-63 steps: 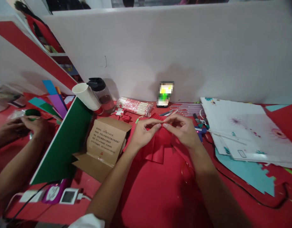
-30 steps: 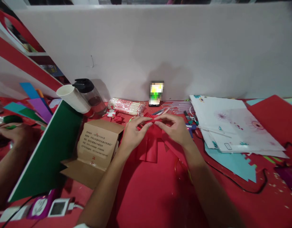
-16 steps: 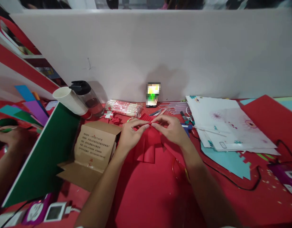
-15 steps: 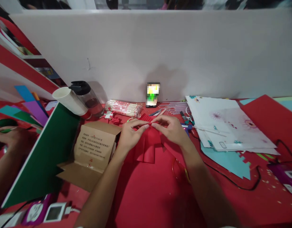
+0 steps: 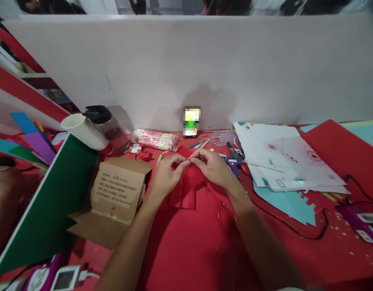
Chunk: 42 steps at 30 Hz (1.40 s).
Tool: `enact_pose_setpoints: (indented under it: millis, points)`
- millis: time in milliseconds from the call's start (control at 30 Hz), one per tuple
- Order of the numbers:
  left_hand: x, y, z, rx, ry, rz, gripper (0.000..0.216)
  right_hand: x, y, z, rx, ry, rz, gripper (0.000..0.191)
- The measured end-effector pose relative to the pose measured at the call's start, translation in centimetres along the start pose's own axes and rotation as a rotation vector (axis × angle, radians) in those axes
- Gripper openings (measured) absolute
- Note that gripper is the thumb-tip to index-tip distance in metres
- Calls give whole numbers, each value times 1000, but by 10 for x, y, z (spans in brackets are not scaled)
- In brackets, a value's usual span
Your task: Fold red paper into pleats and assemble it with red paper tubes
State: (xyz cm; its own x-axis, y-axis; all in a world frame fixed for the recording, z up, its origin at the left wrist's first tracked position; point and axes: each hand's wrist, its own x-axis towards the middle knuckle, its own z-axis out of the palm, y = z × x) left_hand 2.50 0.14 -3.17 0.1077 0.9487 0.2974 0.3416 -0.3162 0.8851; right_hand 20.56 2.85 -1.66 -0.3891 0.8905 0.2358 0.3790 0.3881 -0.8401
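Both of my hands meet over the red table, thumbs and forefingers pinched close together. My left hand [image 5: 167, 174] and my right hand [image 5: 214, 167] grip a piece of red paper between their fingertips. Narrow pleats [image 5: 184, 152] show just beyond the fingers. Wider folded red paper [image 5: 188, 196] lies below the hands, and the exact edge being pinched is hidden by the fingers. A blue glue gun [image 5: 234, 162] rests just right of my right hand.
An open cardboard box [image 5: 113, 190] and a green board [image 5: 53, 210] stand left. Behind are a paper cup [image 5: 85, 131], a bottle [image 5: 112, 129], wrapped sticks [image 5: 156, 139] and a phone [image 5: 191, 131]. Patterned white sheets [image 5: 286, 157] and a black cable [image 5: 283, 220] lie right.
The view has shifted slightly, so most things sit a little further left. My fingertips have drawn closer together on the red paper, and more of the glue gun shows.
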Motion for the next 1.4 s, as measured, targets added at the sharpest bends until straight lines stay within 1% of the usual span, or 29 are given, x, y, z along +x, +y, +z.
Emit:
enact_pose_setpoints:
  millis: [133,333,433,567,733,800,967,1133,1233,1367,1400]
  points:
    - [1,-1,-2,-27,1,-20,20,0,-2,-2,33,-22,6,13]
    - [4,-2,-3,-199,5,-85,22,-1,-1,-6,31,85,-34,13]
    - [4,-1,-3,-236,18,-103,22,-2,-1,-8,56,66,-39,13]
    - [4,-2,-2,-207,53,-79,21,-3,-1,-8,93,45,-24,12]
    - [2,-1,-3,-93,34,-34,17,-2,0,-6,124,53,-23,6]
    - [2,0,-4,-92,24,-30,18,-2,0,-6,107,61,-38,5]
    - [3,-2,-4,-184,-28,-33,22,-2,0,-7,50,99,-121,10]
    - [5,-4,-3,-262,-45,-95,22,-2,3,-4,-16,125,-202,12]
    - [5,-5,-3,-262,-26,-125,21,-2,2,-4,-11,115,-195,12]
    - [4,-8,-4,-204,46,-93,17,-2,-1,-5,71,31,-125,11]
    - [4,-9,-4,-193,59,-85,16,-2,-1,-4,88,29,-102,12]
